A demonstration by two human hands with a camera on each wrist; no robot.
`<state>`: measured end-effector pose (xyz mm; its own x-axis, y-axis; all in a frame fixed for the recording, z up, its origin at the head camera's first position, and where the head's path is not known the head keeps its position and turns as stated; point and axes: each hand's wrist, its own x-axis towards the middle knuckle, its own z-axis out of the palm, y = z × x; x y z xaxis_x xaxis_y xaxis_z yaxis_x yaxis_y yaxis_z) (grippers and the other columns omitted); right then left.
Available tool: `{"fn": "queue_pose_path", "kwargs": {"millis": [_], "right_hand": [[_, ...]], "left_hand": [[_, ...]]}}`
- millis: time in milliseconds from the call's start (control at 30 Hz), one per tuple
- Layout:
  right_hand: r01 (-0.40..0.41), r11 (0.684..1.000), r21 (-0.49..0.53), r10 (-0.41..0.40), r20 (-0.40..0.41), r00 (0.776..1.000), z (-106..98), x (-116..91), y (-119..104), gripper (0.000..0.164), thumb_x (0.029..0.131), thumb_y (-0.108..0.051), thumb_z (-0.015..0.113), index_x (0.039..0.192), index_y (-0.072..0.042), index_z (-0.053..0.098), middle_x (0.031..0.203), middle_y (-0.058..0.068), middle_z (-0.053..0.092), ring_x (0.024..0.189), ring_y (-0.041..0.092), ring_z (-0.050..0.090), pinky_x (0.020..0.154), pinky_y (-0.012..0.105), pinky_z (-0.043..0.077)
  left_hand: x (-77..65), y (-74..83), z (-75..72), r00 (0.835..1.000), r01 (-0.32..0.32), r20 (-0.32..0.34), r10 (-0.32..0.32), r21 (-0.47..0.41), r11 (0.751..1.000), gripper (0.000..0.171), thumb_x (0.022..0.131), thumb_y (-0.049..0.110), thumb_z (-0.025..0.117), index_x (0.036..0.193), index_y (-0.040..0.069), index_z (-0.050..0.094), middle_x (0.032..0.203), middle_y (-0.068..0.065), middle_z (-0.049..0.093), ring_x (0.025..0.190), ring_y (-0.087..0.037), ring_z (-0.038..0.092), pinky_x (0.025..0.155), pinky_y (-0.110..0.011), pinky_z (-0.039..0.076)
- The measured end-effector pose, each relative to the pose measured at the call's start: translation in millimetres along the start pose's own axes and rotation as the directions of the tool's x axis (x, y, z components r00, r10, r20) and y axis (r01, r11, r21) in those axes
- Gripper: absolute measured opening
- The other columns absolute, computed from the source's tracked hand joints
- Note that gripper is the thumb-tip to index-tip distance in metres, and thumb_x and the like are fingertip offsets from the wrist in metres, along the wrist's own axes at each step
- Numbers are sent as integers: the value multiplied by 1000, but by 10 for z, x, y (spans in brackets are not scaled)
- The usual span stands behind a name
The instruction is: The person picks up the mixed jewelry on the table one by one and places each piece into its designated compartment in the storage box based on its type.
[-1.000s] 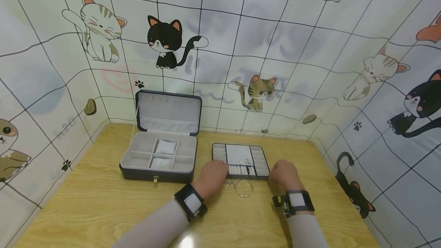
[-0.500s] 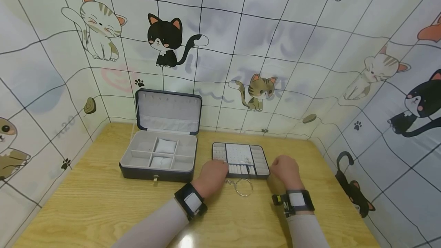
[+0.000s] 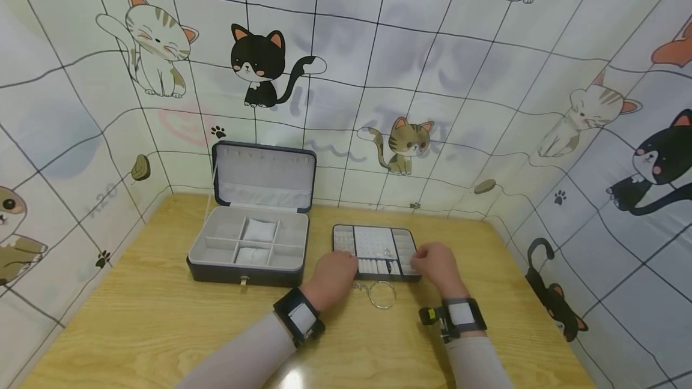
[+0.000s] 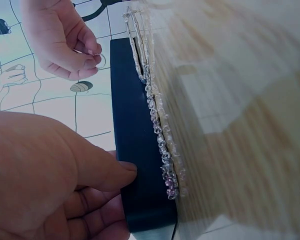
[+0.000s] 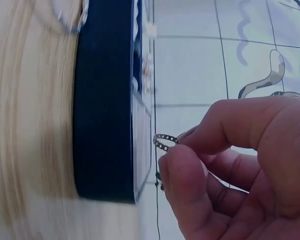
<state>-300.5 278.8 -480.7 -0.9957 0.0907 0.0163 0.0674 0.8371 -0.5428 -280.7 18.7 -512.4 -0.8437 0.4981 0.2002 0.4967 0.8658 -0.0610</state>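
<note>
My left hand (image 3: 331, 275) holds the near left corner of a dark jewelry tray (image 3: 373, 239), its thumb against the tray's dark side in the left wrist view. Thumb and forefinger of my right hand (image 3: 439, 266) pinch a small silver ring (image 5: 165, 136) with a row of dots or stones on its band. That ring is over the tray's right-hand section, apart from its surface. White ring rolls fill the tray's front middle slot, and small jewelry pieces sit on the white panel. On the table in front lies a silver chain (image 4: 155, 115) with pinkish stones, next to a large hoop.
An open dark jewelry box (image 3: 216, 274) stands left of the tray, lid raised, with two white cushions (image 3: 259, 230) in its compartments. Cat-patterned cloth walls enclose the wooden table (image 3: 135, 317) at the back and sides.
My right hand has moved left from beside the tray's right edge to over its right section, ring in its fingers. The left hand and tray have stayed in place.
</note>
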Motion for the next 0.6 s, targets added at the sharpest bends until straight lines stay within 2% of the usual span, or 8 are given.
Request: {"fn": "queue_pose_path", "kwargs": {"millis": [133, 600], "right_hand": [[4, 998, 55, -5, 21, 1000, 44, -2, -49, 4, 86, -10, 75, 83, -7, 73, 80, 7, 70, 74, 22, 62, 64, 31, 49], [10, 993, 114, -18, 63, 998, 182, 2, -146, 3, 89, -7, 75, 87, -5, 76, 87, 8, 73, 75, 19, 67, 67, 33, 58]], "left_hand": [[-7, -2, -4, 1000, -7, -10, 8, 7, 1000, 5, 97, 15, 71, 99, 14, 75, 87, -1, 72, 79, -17, 68, 68, -31, 59], [-18, -13, 14, 999, -16, -42, 16, 5, 1000, 4, 97, 13, 71, 96, 15, 75, 86, 0, 71, 78, -17, 67, 66, -31, 58]]}}
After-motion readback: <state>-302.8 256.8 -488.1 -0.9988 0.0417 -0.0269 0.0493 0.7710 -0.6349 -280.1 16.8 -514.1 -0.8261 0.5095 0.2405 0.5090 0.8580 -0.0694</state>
